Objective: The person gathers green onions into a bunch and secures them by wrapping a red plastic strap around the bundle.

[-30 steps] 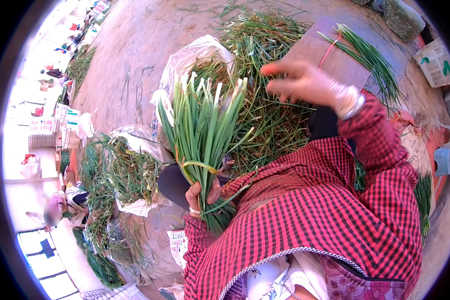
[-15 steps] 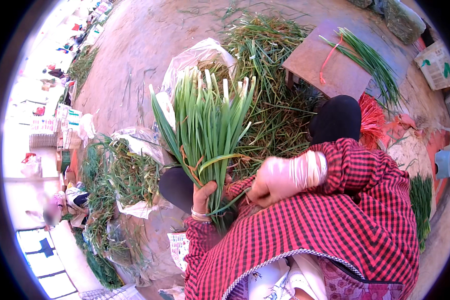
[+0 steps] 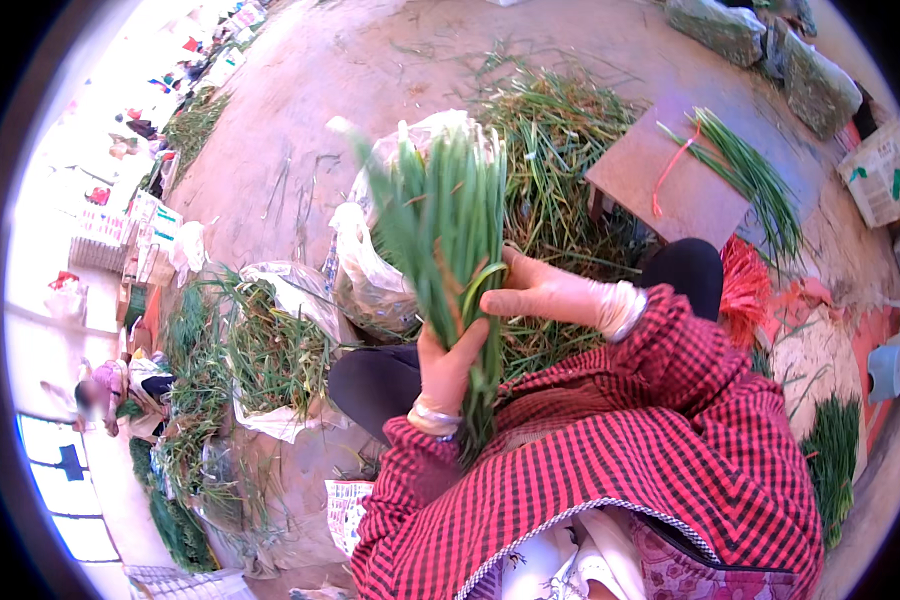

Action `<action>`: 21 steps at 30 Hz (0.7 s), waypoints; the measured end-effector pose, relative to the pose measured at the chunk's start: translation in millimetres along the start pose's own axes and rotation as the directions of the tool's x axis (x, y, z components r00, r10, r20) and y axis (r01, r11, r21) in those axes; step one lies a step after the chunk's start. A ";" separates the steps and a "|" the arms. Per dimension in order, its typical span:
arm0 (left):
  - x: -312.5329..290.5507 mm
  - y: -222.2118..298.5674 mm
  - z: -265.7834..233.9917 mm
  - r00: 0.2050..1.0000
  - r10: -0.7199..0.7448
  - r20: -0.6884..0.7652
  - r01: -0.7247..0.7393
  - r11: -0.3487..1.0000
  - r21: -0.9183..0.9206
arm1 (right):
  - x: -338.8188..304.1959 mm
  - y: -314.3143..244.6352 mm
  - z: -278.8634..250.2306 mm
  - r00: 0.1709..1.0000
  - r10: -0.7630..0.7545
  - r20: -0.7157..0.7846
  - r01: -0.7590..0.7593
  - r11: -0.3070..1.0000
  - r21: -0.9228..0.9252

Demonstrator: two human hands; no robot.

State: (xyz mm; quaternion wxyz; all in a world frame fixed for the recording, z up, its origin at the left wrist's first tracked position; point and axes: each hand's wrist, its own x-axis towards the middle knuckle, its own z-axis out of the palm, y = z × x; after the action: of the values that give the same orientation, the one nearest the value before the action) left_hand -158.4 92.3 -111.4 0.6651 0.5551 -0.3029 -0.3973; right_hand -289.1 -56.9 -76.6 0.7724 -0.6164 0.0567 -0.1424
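A thick bunch of chives [image 3: 440,215], long green blades with pale cut ends upward, stands in front of me, blurred at its upper left. My left hand [image 3: 447,372] is wrapped round its lower part, with the thumb across the front. From the right side, my right hand [image 3: 550,292] grips the same bunch higher up; its thumb lies in front, and most of its fingertips are hidden behind the blades. A yellowish-green leaf [image 3: 480,283] bends round the bunch beside that thumb. Both hands seem to wear thin pale gloves, with bands at the wrists.
Heaped greens [image 3: 560,130] lie behind the bunch, beside a white plastic bag [image 3: 370,270]. A low board [image 3: 660,175] carries a smaller chive bundle [image 3: 755,170] and a red tie [image 3: 673,170]. Red strands [image 3: 745,280] lie right of my knee. More greens [image 3: 275,360] spread leftward.
My right hand has come up and left from my lap onto the bunch. The left hand has moved up and right with the bunch, which now stands narrower and more upright.
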 end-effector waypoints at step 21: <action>73.9 85.4 48.4 0.900 0.432 0.058 -0.424 0.838 0.344 | -85.7 -37.1 -63.0 0.914 0.133 -0.383 -0.011 0.952 0.304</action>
State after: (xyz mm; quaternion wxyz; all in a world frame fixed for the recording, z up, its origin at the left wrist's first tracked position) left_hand -145.9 10.1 -20.9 0.6313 0.5863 -0.4773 -0.1729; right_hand -392.9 -98.5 -63.0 0.8327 -0.4492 0.2140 -0.2431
